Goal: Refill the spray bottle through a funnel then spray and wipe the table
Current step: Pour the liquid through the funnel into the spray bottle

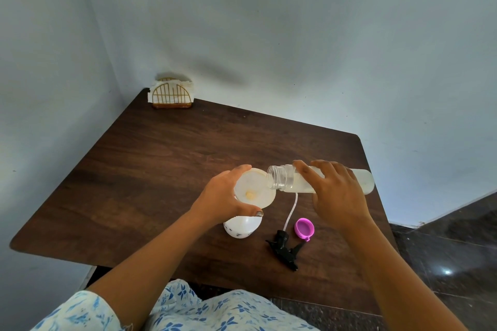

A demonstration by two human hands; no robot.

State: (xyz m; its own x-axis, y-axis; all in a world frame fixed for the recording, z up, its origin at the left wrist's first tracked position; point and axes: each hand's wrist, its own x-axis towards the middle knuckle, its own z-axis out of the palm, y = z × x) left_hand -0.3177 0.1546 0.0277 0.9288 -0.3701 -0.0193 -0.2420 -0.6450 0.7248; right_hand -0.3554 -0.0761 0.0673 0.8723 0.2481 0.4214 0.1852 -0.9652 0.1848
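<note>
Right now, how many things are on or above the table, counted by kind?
Bottles: 2 (spray bottle, clear bottle)
Funnels: 1 (funnel)
Removed tops: 2 (pink cap, black spray head)
Napkin holders: 1 (napkin holder)
Total: 6

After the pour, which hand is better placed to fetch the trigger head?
Probably the right hand: the trigger head lies on the table nearest it, once it puts down the bottle. The left hand holds the funnel.
</note>
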